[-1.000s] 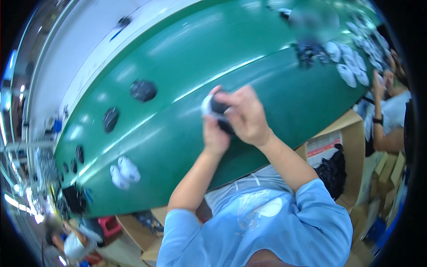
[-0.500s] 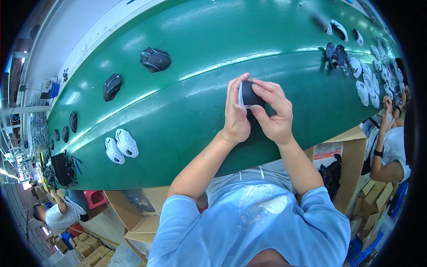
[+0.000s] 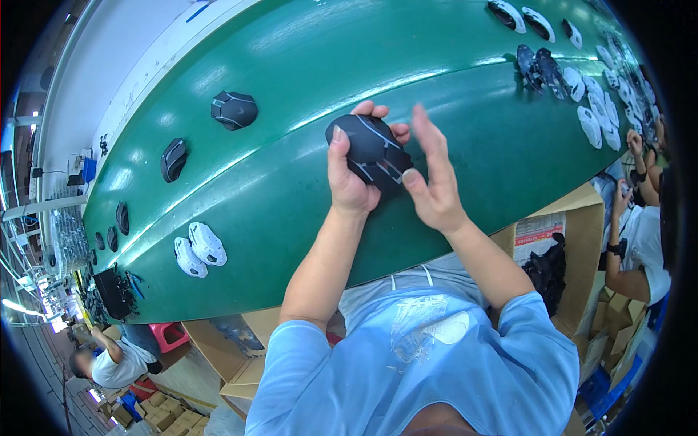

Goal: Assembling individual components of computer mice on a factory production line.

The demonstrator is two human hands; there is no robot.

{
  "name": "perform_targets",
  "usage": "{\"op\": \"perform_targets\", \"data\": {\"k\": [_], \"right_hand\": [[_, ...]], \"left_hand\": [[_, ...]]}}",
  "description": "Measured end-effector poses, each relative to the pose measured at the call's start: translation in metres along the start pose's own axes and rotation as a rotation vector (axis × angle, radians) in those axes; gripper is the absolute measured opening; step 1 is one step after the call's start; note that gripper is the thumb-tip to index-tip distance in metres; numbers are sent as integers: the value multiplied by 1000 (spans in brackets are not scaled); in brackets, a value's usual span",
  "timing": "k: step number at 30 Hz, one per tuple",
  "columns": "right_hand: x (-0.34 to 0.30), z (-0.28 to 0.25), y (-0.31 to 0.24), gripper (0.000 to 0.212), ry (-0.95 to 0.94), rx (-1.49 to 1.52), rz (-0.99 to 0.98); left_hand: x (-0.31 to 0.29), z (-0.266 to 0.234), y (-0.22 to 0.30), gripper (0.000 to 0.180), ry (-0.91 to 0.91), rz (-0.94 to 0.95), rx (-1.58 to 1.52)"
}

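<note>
A black computer mouse (image 3: 369, 147) with thin pale lines along its sides rests in my left hand (image 3: 351, 182), above the green table. The left thumb lies on its left side and the fingertips curl round its far side. My right hand (image 3: 440, 196) is just to the right, fingers stretched out and apart, partly smeared by motion. Its thumb tip is close to the mouse's near right edge; I cannot tell if it touches. Farther left on the table lie more black mice (image 3: 234, 110), and nearer to me two white mouse shells (image 3: 208, 244).
At the far right of the green table (image 3: 291, 189) are several white shells (image 3: 600, 109) and dark mouse parts (image 3: 538, 71). Cardboard boxes (image 3: 582, 247) stand below its near edge. A co-worker (image 3: 640, 240) sits at the right, another person (image 3: 120, 360) at the far left.
The mouse has been turned so its top faces up, and it has moved left in my left hand. My right hand has come off it and its fingers have spread.
</note>
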State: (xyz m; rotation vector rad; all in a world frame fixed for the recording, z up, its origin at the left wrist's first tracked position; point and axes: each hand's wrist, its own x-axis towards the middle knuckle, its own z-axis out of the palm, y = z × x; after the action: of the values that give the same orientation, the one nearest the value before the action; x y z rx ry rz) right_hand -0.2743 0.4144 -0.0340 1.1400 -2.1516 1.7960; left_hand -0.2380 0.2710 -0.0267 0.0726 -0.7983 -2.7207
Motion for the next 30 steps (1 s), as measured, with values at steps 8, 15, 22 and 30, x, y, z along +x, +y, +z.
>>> {"op": "perform_targets", "data": {"k": [8, 15, 22, 30], "right_hand": [[-2, 6, 11, 68, -134, 783, 438], [-2, 8, 1, 72, -170, 939, 500], [-6, 13, 1, 73, 15, 756, 425], [12, 1, -7, 52, 62, 71, 81]], "left_hand": [[-3, -10, -1, 65, -59, -78, -137], [-2, -17, 1, 62, -136, -158, -231], [7, 0, 8, 71, -75, 8, 71], [-4, -1, 1, 89, 38, 154, 558]]}}
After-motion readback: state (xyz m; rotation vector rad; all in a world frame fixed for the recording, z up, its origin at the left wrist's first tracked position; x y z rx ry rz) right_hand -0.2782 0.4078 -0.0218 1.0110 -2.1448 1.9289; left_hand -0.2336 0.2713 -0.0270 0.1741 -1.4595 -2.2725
